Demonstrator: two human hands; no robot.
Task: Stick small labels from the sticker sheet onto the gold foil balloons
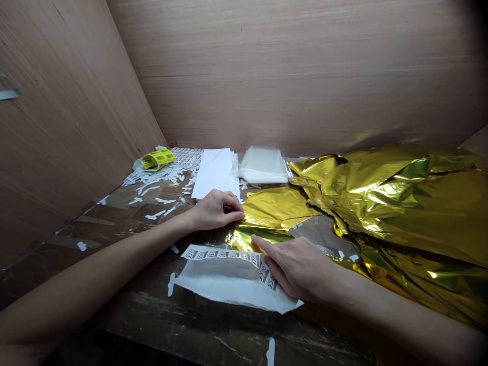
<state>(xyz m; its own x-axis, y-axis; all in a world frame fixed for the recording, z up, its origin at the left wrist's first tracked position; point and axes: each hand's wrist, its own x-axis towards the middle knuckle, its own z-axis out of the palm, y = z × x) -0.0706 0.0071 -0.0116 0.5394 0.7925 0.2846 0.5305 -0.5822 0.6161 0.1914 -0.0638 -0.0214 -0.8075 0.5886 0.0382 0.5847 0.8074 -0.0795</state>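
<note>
A flat gold foil balloon point(280, 201) lies on the bench in front of me. My left hand point(217, 209) is closed at its left edge, thumb and fingertips pinched on the foil. My right hand point(301, 267) has its index finger stretched out, the tip on the foil's near part. Its thumb and other fingers lie over the right end of a sticker sheet point(224, 277). That white backing sheet carries CE warning labels along its far and right edges, and much of it is bare.
More gold foil balloons point(400, 203) are heaped at the right. Behind my hands are white cards point(213, 170) and clear plastic bags point(264, 165). A yellow label roll point(158, 159) sits at the back left among white paper scraps point(152, 175). Wooden panels point(285, 71) enclose the bench.
</note>
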